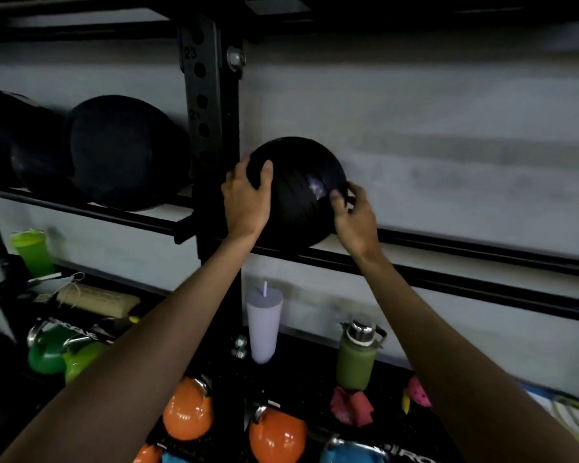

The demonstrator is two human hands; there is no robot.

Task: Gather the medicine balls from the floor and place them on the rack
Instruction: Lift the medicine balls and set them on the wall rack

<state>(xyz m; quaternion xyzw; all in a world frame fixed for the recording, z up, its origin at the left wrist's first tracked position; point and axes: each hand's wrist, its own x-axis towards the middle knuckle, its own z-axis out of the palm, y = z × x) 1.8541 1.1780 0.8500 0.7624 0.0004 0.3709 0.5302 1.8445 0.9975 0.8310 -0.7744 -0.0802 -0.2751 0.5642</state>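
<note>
Arms raised, left hand (247, 196), right hand (354, 218) cupped

The leftmost large black rounded ball (0, 138) on the black steel rack rail (81, 208) is cut by the left edge. Blue glossy kettlebells (351, 454) (bottom edge) are cropped. The printed patch (316, 188) on the held black ribbed ball (298, 195) blurs unreadably.

Black medicine ball (298, 192) on rack rails (465, 262)

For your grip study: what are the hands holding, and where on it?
A black medicine ball on the rack rail: left hand on its upper left side, right hand on its right side.
</note>
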